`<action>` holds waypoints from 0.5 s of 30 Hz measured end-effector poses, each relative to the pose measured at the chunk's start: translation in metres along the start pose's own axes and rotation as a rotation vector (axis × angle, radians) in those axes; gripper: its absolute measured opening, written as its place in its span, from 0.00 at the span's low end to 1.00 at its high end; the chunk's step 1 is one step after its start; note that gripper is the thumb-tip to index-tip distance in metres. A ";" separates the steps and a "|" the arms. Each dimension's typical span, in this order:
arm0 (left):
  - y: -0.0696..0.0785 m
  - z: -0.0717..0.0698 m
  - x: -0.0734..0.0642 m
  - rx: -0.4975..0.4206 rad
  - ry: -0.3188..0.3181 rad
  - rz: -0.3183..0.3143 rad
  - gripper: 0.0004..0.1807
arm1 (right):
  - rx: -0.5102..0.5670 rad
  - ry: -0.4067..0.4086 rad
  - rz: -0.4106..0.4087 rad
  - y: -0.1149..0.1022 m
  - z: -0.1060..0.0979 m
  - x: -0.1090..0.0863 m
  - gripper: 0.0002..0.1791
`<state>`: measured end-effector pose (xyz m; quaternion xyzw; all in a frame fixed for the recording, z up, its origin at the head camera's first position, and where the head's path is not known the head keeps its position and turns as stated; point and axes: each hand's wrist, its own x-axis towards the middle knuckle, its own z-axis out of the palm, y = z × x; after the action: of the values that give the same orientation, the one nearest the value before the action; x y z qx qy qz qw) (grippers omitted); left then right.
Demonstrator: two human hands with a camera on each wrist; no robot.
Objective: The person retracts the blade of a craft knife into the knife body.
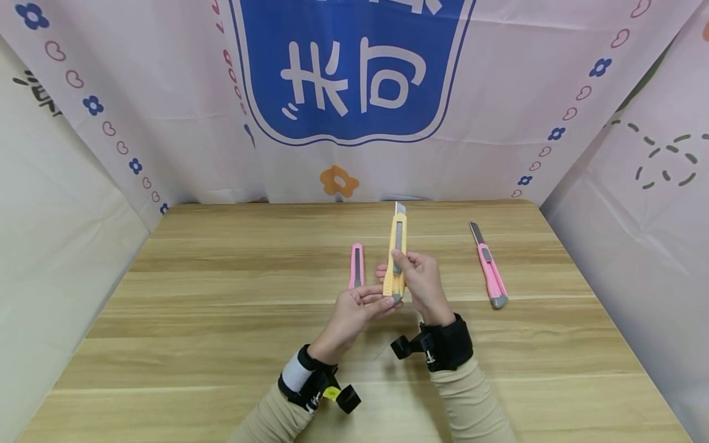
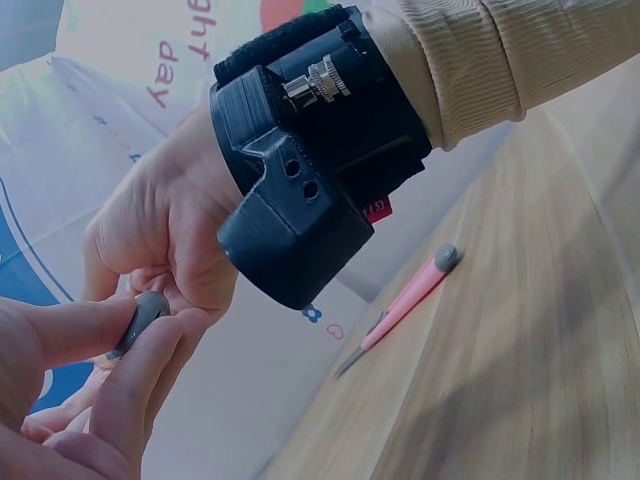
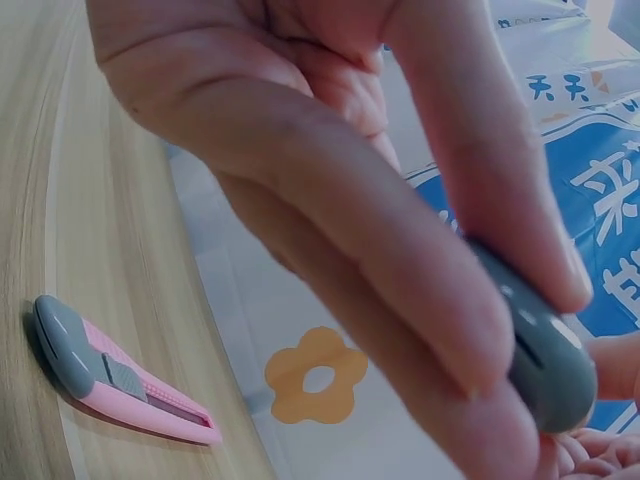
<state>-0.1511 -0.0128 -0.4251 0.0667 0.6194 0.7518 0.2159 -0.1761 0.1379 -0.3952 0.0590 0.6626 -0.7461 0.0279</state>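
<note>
A yellow utility knife stands near-upright over the table, its short blade sticking out at the top. My right hand grips its body, the thumb lying over the slider area. With thumb and fingers, my left hand pinches the grey end cap at the bottom; the right wrist view also shows this hold on the cap. Just behind the left hand lies a pink utility knife with no blade showing, its lower end hidden by that hand in the head view.
Right of my hands, a second pink utility knife lies on the wooden table with its blade out, pointing away. A printed cloth hangs along the far edge, and pale cloth walls stand at both sides.
</note>
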 end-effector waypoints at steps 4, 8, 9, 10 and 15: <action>-0.001 0.000 0.001 -0.008 -0.004 0.001 0.21 | 0.006 -0.004 0.001 0.000 -0.001 0.000 0.20; -0.001 0.000 0.001 -0.034 -0.001 -0.011 0.21 | 0.013 -0.020 -0.006 0.000 -0.001 -0.001 0.21; -0.001 0.000 0.001 -0.042 0.000 -0.016 0.21 | 0.017 -0.024 -0.006 0.000 -0.001 -0.001 0.21; -0.001 0.000 0.001 -0.047 0.000 -0.017 0.21 | 0.018 -0.029 -0.007 0.000 -0.001 -0.001 0.21; 0.000 0.000 0.001 -0.068 -0.004 -0.018 0.22 | -0.001 -0.037 -0.003 -0.001 -0.002 -0.002 0.20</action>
<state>-0.1521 -0.0117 -0.4256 0.0553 0.5936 0.7704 0.2260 -0.1745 0.1396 -0.3944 0.0440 0.6624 -0.7468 0.0391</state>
